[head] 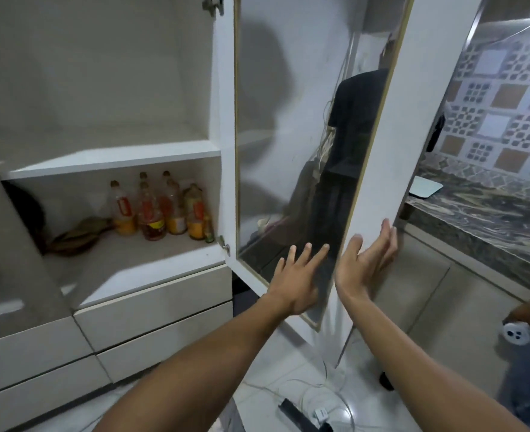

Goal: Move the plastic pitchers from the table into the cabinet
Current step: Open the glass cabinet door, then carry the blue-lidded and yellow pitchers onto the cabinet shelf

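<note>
The white cabinet [114,157] stands open in front of me, its upper shelf bare. Its glass door [291,120] swings out to the right. My right hand [366,263] lies flat against the door's white outer frame near the bottom edge, fingers spread. Just left of it, my left hand [298,275] reaches toward the lower part of the glass pane with fingers apart, holding nothing. No plastic pitcher and no table are in view.
Several bottles [160,207] and a brownish bundle [76,235] sit on the lower shelf. Drawers [151,310] lie below. A dark marble counter [482,213] with a patterned tile wall is at right. Cables and a power strip [301,413] lie on the floor. Another person's hand [528,319] shows at the right edge.
</note>
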